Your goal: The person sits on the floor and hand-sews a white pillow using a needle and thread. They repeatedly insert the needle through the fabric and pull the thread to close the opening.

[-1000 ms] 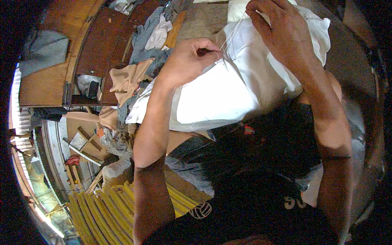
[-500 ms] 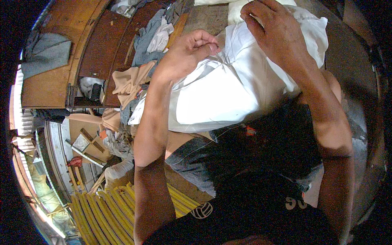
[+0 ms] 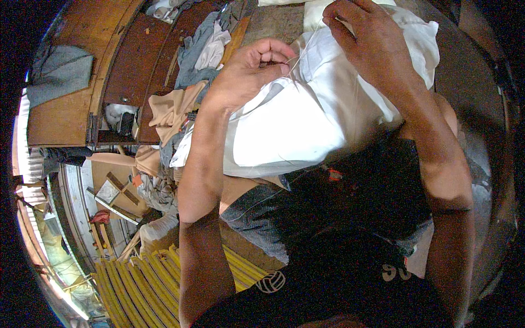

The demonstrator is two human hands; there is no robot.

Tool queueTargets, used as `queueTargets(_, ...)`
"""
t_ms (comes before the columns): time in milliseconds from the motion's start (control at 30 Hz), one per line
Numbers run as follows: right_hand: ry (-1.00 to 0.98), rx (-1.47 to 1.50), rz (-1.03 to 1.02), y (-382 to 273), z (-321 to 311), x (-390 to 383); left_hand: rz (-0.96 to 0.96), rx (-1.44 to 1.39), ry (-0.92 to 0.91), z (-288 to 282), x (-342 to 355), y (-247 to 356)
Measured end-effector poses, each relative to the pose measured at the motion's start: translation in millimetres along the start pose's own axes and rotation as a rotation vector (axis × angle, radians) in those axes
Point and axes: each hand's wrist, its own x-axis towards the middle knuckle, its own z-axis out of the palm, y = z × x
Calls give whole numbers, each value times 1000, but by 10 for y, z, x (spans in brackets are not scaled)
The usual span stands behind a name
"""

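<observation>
White cloth, bunched and puffed up like a stuffed cushion, rests across my lap. At its far left edge my left hand is closed, thumb against the curled fingers, with pale thread at the fingertips. From there the thread runs up to my right hand. The thumb and fingers of that hand are pinched together above the cloth; whether a needle is in them cannot be made out. A loose strand hangs from the cloth over my dark shorts.
Wooden cabinets stand at the left, with grey, white and tan cloths heaped beside them. A yellow slatted surface lies at the lower left. More white cloth lies at the far edge.
The thread between my hands now shows as a clearer line from the left fingertips to the right. Both hands have hardly moved; the left fingers have shifted slightly.
</observation>
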Motion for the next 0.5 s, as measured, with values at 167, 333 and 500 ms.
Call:
queueTargets(167, -11, 0, 20, 3, 36, -61, 47, -2, 69, 38, 16, -39)
queueTargets(333, -83, -65, 82, -9, 120, -88, 19, -110, 101, 33, -2, -13)
queueTargets(500, -90, -76, 46, 109, 294, -204, 9, 29, 133, 60, 31, 67)
